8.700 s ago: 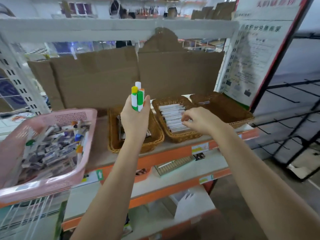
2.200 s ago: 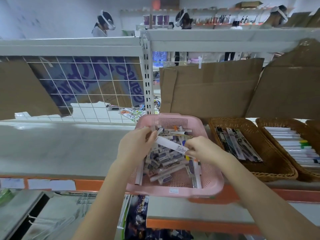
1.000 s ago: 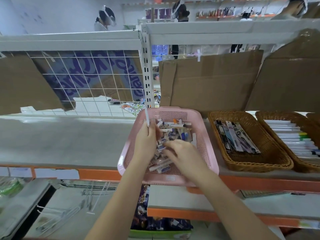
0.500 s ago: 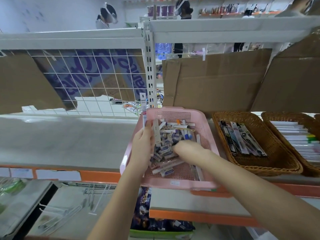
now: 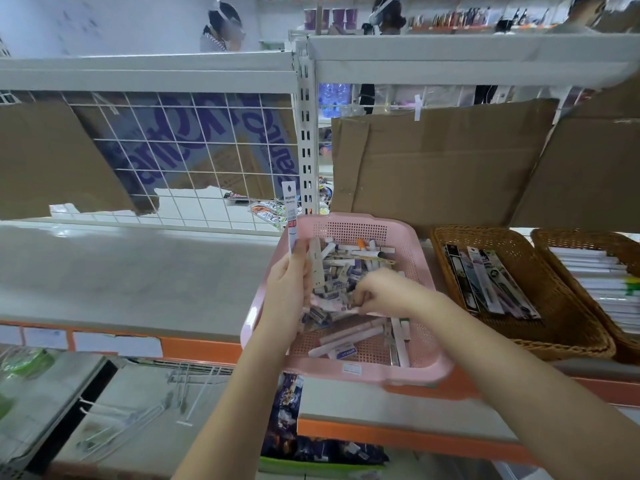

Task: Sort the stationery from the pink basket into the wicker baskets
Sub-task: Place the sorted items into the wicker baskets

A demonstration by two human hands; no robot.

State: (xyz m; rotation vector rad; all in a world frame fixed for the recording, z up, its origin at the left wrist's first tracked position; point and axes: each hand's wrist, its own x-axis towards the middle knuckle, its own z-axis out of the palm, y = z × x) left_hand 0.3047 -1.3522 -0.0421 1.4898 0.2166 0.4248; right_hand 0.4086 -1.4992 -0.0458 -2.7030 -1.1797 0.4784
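Left hand [image 5: 285,289] fingers grip slim packet [image 5: 290,216]; right hand [image 5: 384,294] fingers in pink basket [image 5: 420,282].

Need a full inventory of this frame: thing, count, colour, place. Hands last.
pink basket: one, pink, on the shelf edge, centre
loose stationery: many pieces, mostly white and purple, inside the pink basket
near wicker basket: one, brown, right of the pink basket, holds flat packs
far wicker basket: one, brown, right edge, holds white pens
cardboard sheets: several, brown, behind the shelf
wire grid: one, white, back left
left hand: holds two slim white packs upright
right hand: fingers curled in the pile; grip unclear
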